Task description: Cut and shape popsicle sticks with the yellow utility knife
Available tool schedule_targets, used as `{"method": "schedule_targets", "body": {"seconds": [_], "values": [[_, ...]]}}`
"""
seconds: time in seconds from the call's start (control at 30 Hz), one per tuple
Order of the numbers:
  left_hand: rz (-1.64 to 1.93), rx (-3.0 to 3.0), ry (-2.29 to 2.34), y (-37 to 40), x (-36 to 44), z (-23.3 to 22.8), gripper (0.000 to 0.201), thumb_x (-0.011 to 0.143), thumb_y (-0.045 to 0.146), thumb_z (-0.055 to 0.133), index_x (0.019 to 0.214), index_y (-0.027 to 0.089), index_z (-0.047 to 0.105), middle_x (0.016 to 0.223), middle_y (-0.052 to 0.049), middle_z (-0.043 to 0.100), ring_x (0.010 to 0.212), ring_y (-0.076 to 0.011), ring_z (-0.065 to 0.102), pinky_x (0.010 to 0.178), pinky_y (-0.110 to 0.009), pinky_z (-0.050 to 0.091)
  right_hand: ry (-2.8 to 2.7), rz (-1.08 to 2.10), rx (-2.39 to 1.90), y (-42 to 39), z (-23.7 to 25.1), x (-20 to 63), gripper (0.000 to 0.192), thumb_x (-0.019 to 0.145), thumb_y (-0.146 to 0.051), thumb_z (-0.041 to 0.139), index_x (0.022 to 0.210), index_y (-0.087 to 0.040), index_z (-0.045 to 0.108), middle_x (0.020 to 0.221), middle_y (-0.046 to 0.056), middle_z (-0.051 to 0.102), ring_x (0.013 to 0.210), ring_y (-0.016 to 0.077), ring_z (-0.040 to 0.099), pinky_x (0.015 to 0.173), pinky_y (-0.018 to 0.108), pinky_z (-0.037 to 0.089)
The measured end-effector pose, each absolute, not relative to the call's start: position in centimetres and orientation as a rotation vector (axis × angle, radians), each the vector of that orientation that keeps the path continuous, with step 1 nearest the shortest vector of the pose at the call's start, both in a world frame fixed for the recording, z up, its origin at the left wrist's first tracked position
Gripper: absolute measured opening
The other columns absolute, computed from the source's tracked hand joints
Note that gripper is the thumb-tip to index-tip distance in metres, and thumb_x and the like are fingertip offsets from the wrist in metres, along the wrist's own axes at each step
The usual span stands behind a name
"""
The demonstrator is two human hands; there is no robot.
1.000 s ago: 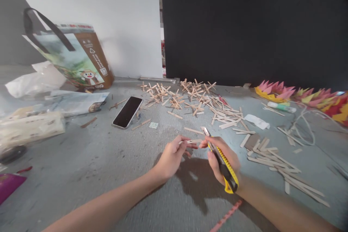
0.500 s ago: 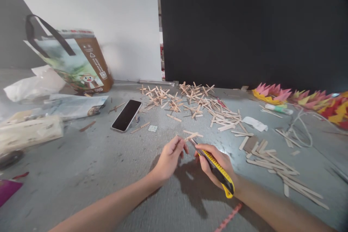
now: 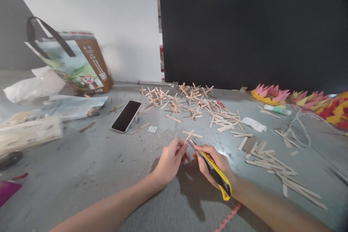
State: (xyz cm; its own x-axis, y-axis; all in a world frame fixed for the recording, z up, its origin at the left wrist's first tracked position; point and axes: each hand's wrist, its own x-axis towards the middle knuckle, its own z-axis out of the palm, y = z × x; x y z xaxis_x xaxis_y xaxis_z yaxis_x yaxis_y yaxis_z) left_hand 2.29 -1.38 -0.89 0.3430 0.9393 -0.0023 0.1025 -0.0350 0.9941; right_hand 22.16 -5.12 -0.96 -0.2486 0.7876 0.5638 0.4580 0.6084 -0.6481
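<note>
1. The left hand (image 3: 171, 159) pinches a short wooden stick (image 3: 189, 136) between thumb and fingertips, the stick tilted up and away, clear of the surface.
2. The right hand (image 3: 214, 163) is closed round a yellow utility knife (image 3: 214, 168); its blade end meets the lower part of the stick, just beside the left fingertips. Whether the blade has entered the wood cannot be told.
3. Progress, as a judgement: the stick looks whole, so this cut appears barely begun. A heap of crossed stick pieces (image 3: 179, 99) lies farther away, seemingly finished, while a scatter of long uncut sticks (image 3: 272, 159) to the right suggests much work is left.
4. Surface: a grey, scuffed floor (image 3: 95, 166) carries everything. A phone (image 3: 126, 116) lies face up left of centre; a paper bag with black handle (image 3: 78, 65) leans at the far left above crumpled wrappers.
5. Right edge: folded paper flowers (image 3: 299, 99) in pink, yellow and red, a glue tube (image 3: 277, 109) and a looped white cord (image 3: 299, 130).
6. Room: a white wall (image 3: 95, 7) on the left, a black panel (image 3: 244, 25) on the right.
</note>
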Motion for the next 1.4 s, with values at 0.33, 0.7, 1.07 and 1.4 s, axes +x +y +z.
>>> {"method": "schedule_targets", "body": {"seconds": [0.33, 0.7, 1.07, 1.4], "values": [[0.865, 1.565, 1.132, -1.6, 2.5, -0.6, 0.032, 0.106, 0.047, 0.04, 0.086, 0.024, 0.048, 0.064, 0.003, 0.058, 0.057, -0.0149, 0.052, 0.06, -0.026, 0.04, -1.991, 0.274, -0.903, -4.9, -0.4, 21.6, 0.038, 0.1, -0.013, 0.055, 0.134, -0.028, 0.053, 0.111, 0.011, 0.07, 0.09, 0.0229, 0.072, 0.08, 0.036, 0.063], [0.863, 1.626, 1.171, -2.0, 2.4, -0.3, 0.031, 0.106, 0.045, 0.04, 0.085, 0.024, 0.048, 0.067, 0.002, 0.062, 0.062, -0.0164, 0.057, 0.065, -0.028, 0.04, -1.932, 0.321, -0.941, -5.2, -0.2, 21.1, 0.03, 0.097, -0.014, 0.057, 0.124, -0.027, 0.056, 0.101, 0.006, 0.071, 0.077, 0.0197, 0.071, 0.07, 0.032, 0.06], [0.891, 1.509, 1.044, -2.1, 2.6, -0.6, 0.034, 0.106, 0.052, 0.04, 0.092, 0.023, 0.048, 0.065, 0.003, 0.061, 0.055, -0.0136, 0.054, 0.058, -0.025, 0.041, -1.716, 0.597, -1.064, -5.6, -0.8, 21.1, 0.014, 0.103, -0.029, 0.06, 0.117, -0.025, 0.061, 0.094, 0.005, 0.075, 0.073, 0.019, 0.072, 0.067, 0.031, 0.057], [0.903, 1.439, 1.045, -2.1, 2.7, -0.7, 0.031, 0.106, 0.053, 0.041, 0.098, 0.023, 0.045, 0.063, 0.005, 0.058, 0.053, -0.0135, 0.054, 0.052, -0.024, 0.042, -1.792, 0.616, -1.007, -5.7, -0.4, 20.0, 0.023, 0.102, -0.022, 0.06, 0.123, -0.029, 0.056, 0.101, 0.004, 0.073, 0.075, 0.0188, 0.071, 0.072, 0.034, 0.06]]}}
